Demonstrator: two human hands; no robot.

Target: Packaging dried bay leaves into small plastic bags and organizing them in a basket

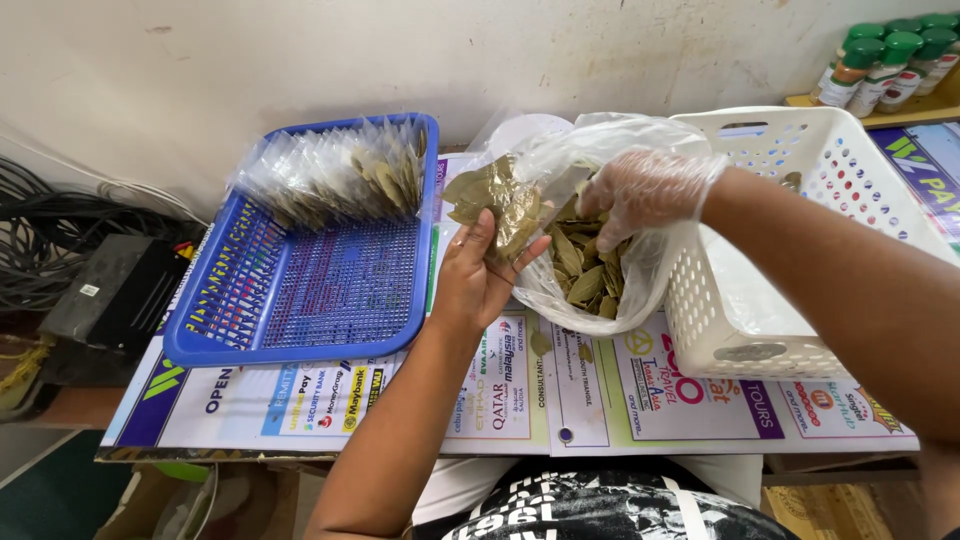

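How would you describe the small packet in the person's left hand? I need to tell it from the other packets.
Start at the blue tray on the left of the table, then move right to the bare left hand. Its fingers hold up a small clear packet of dried leaves beside the big open bag of loose leaves. It is alone in the air, while the other filled packets stand in a row inside the tray.

Blue plastic mesh tray (pixel 300 290) sits left on the printed paper-covered table (pixel 300 400), row of clear filled packets (pixel 330 175) standing along its back edge. White perforated plastic basket (pixel 790 250) right. Between them, clear plastic bag of dried bay leaves (pixel 590 260). Green-capped spice bottles (pixel 880 60) behind the basket, far right. Black cables (pixel 50 230) left of the table.
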